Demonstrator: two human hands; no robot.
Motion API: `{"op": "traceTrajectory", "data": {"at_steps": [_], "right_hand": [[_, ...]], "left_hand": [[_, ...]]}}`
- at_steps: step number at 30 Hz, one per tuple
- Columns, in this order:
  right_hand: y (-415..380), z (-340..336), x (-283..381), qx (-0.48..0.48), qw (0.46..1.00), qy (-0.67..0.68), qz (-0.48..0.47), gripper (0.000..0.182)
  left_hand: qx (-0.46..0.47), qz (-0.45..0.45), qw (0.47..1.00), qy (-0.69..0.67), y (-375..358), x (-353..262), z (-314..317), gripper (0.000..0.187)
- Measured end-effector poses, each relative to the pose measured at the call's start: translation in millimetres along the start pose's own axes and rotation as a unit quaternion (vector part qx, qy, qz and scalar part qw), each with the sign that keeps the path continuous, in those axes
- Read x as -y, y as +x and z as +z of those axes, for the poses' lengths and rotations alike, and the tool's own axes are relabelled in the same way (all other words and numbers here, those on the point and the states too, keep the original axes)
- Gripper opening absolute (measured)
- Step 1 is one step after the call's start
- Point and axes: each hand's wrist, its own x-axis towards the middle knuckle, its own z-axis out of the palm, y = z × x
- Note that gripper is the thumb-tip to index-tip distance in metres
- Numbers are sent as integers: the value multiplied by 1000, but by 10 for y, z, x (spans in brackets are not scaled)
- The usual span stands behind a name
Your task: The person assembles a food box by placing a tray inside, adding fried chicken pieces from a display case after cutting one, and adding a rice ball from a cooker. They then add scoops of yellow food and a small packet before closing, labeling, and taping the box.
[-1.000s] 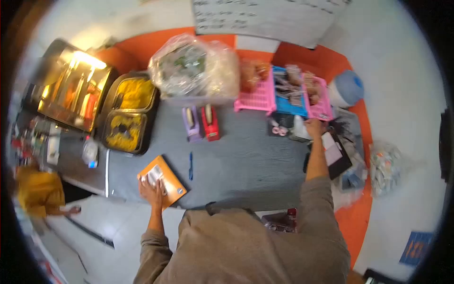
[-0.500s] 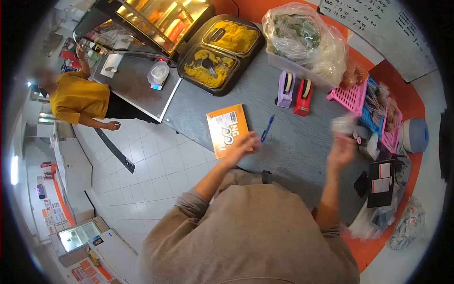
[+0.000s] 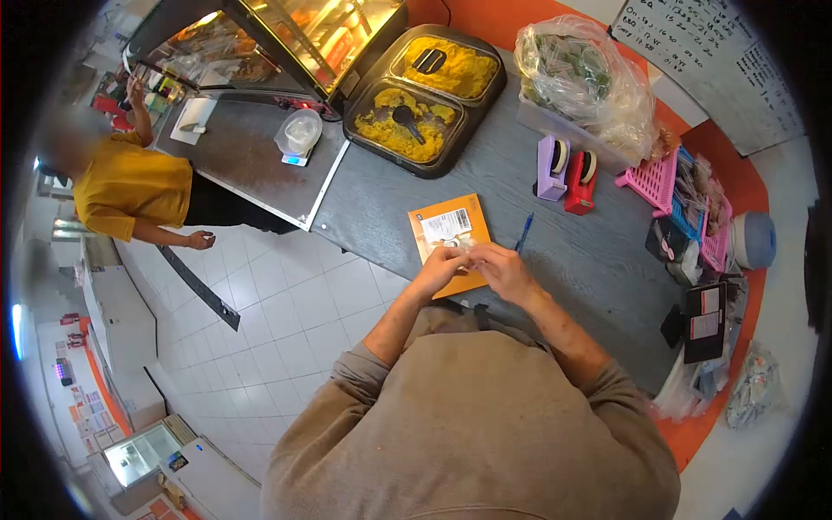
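Note:
My left hand (image 3: pixel 442 269) and my right hand (image 3: pixel 508 272) meet over an orange packet (image 3: pixel 475 211). Their fingers pinch a small translucent plastic piece (image 3: pixel 469 246), mostly hidden by the fingers, so its exact kind does not show. The orange packet lies flat near the counter's front edge and carries a white barcode label. Just right of it, close to my right hand, lies a blue pen (image 3: pixel 525 232).
Purple (image 3: pixel 551 170) and red (image 3: pixel 581 184) tape dispensers stand behind the pen. Food trays (image 3: pixel 354 121) with yellow food sit at the back. Pink baskets (image 3: pixel 652 184) and a card terminal (image 3: pixel 705 322) are on the right. A person in a yellow shirt (image 3: pixel 139 186) stands left.
My right hand has come left from beside the baskets, bringing the translucent plastic piece to my left hand. Both hands now pinch it above the orange packet.

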Motion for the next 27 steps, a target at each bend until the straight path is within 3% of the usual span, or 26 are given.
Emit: {"op": "traceTrajectory", "data": {"at_steps": [1,2,3,5,9,11,13,14,16,17,18,20,24,26,27], "right_hand": [[89,18,-44,18,979,-187,-79,23],[177,6,-169,-14,980,-197,-3,16],[304,-7,-314,-18,980,-199,0,16],[587,-35,-588,-125,988,-61,71,14],[1210,-60,-1044,-200,972,21,118,10],[1396,-24,-1109,-210,969,48,118,8],[1534,83,-1046,-216,961,-92,144,12],[1561,147,-1050,-223,959,-92,147,12],[1607,252,-1127,-189,949,-251,-6,16],[1600,287,-1138,-196,948,-252,-2,16],[1560,337,-1098,-143,946,-290,-4,18],[1499,405,-919,-59,940,-335,-7,23],[1447,395,-860,14,924,-381,27,29],[1462,382,-729,129,916,-356,133,36],[1495,387,-880,126,916,-358,134,36]], "left_hand": [[-28,16,993,115,51,-19,-104,23],[-65,163,978,110,230,226,-305,27],[-59,163,979,109,314,194,-440,27],[-220,214,931,195,491,106,-679,28],[-155,180,907,346,913,147,-866,27],[-132,142,848,492,1082,175,-826,25],[-114,100,834,531,1118,107,-742,23],[-105,57,815,567,1117,43,-719,22],[-44,57,821,566,1025,-158,-741,22],[12,54,826,560,977,-222,-751,21],[20,56,825,562,942,-234,-756,21],[-7,159,793,588,887,-228,-769,21],[14,171,812,558,985,-71,-944,17],[-23,420,783,458,951,-60,-968,14],[-20,423,782,457,935,-22,-953,14]]}}
